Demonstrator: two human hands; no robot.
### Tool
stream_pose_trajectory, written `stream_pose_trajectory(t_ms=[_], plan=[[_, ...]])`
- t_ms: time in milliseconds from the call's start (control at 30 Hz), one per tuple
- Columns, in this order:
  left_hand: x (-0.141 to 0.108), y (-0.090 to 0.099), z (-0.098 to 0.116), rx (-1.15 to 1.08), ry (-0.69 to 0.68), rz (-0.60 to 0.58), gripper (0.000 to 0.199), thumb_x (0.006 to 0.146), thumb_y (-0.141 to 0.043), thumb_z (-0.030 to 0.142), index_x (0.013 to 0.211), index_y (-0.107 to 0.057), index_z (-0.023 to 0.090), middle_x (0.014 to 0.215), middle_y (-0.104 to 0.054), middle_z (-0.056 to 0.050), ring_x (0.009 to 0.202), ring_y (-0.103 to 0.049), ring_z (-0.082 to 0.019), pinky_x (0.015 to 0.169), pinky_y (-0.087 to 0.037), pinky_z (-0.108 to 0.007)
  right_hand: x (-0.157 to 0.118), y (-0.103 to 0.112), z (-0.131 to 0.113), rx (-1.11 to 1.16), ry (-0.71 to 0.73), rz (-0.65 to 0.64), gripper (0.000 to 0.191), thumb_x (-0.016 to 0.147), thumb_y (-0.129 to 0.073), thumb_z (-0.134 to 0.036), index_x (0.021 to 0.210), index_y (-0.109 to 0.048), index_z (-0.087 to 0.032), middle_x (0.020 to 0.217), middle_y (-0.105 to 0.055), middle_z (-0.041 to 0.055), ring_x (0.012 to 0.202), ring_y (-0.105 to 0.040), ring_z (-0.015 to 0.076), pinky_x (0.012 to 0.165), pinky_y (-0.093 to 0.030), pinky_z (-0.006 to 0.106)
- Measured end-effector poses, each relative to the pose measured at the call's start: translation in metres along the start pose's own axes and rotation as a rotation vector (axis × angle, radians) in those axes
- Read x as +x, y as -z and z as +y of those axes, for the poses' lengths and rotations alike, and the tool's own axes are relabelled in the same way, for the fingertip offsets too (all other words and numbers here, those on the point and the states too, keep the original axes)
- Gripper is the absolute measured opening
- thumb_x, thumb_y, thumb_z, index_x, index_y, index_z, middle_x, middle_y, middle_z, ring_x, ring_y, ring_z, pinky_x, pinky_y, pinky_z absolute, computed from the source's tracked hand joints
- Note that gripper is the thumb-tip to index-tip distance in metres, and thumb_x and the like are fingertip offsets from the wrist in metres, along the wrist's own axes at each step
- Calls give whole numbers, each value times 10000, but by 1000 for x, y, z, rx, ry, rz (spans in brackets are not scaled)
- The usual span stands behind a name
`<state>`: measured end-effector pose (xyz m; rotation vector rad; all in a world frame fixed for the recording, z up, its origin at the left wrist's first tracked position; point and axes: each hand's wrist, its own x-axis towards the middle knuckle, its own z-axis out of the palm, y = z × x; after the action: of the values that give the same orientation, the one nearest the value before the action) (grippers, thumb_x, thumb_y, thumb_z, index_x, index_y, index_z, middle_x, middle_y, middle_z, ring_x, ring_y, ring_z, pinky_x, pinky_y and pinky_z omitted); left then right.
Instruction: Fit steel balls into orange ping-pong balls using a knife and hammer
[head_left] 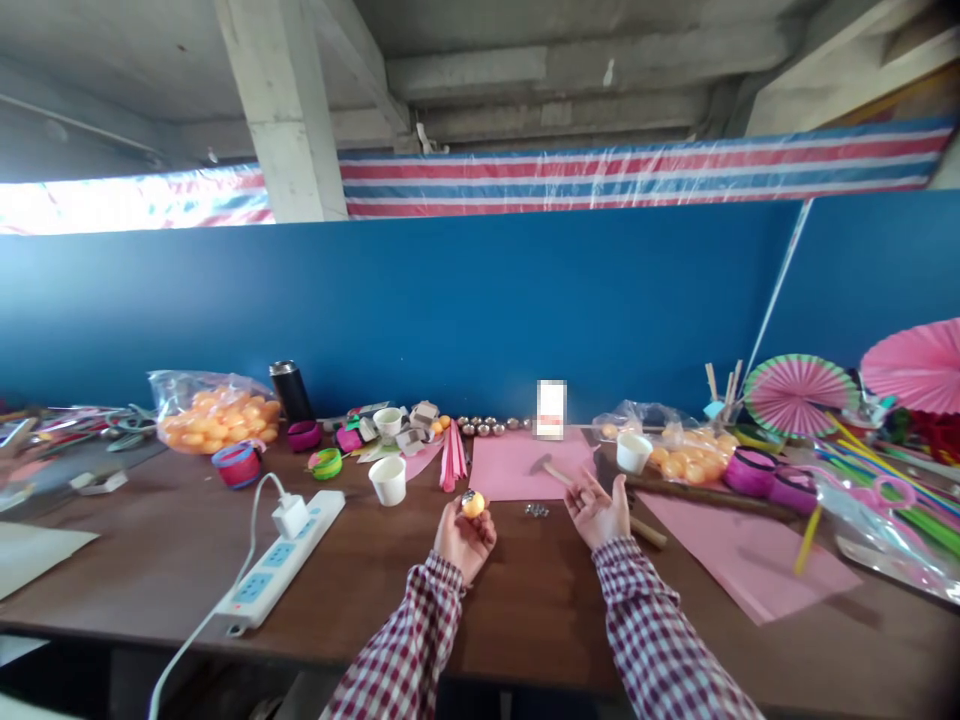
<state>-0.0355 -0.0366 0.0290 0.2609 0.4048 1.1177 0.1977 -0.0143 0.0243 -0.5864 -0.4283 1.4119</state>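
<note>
head view: orange ball (473, 504) in left hand (466, 540), against fingers.

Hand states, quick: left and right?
Left hand: fingers curled around an orange ball.
Right hand: open, palm up, by the hammer; whether anything small lies in it, can't tell.

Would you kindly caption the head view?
Left hand holding an orange ball above a brown table, right hand open, palm up.
</note>
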Motion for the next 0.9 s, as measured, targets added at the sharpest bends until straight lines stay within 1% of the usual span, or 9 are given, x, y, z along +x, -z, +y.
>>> stream_pose_trajectory(t_ms=[100,200,300,400,500,633,733,800,900], plan=[[0,1,-1,-2,-13,-54,316,738,-447,394,710,-567,102,522,-474,-7,466,-461,-83,456,-401,-203,1,-2,3,-3,-16,-18,504,735,-375,-602,910,-561,-168,384,-418,-66,531,-547,114,683,-481,280],[1,3,-2,14,-37,-53,337,741,-433,421,643,-545,118,500,-448,3,444,-434,-78,439,-384,-202,7,-4,9,-52,-72,-16,393,734,-476,-518,867,-562,-157,329,-331,-97,455,-507,93,627,-488,255],[1,7,-2,29,-45,-14,351,747,-432,436,644,-540,118,499,-456,3,442,-441,-76,443,-386,-199,17,-4,13,-178,-128,-30,235,697,-599,-362,820,-563,-166,374,-407,-89,470,-521,85,592,-488,245],[0,8,-3,47,-55,48,366,739,-459,455,711,-558,104,549,-513,-15,470,-483,-79,467,-409,-197,22,-2,13,-246,-122,-47,228,653,-646,-313,817,-561,-178,570,-574,-25,599,-576,103,614,-490,259],[7,1,-4,98,-58,94,351,730,-496,439,780,-565,99,600,-561,-28,496,-518,-81,493,-432,-198,23,0,9,-574,29,-115,284,659,-614,-390,852,-572,-186,762,-623,26,703,-589,135,632,-485,280],[35,-25,-10,187,-103,84,332,712,-533,422,789,-569,101,611,-581,-29,503,-532,-74,499,-443,-189,24,5,2,-1017,192,-211,269,641,-614,-380,818,-625,-178,727,-631,37,696,-578,181,653,-462,311],[62,-38,-17,373,-197,177,392,689,-535,467,747,-576,82,555,-578,-35,455,-520,-73,446,-430,-183,23,6,2,-1418,364,-318,204,712,-534,-339,807,-642,-195,822,-635,45,786,-562,193,755,-422,323],[74,-36,-21,506,-299,157,378,672,-563,447,752,-581,78,555,-593,-46,454,-529,-81,447,-433,-188,21,4,3,-1606,432,-410,205,754,-476,-301,840,-641,-215,858,-629,38,810,-555,182,770,-408,308],[80,-21,-24,590,-332,124,378,634,-606,426,783,-590,79,593,-616,-54,479,-551,-92,482,-453,-204,17,-1,5,-1716,442,-489,203,769,-456,-266,852,-638,-238,836,-623,24,797,-551,164,739,-405,275]])
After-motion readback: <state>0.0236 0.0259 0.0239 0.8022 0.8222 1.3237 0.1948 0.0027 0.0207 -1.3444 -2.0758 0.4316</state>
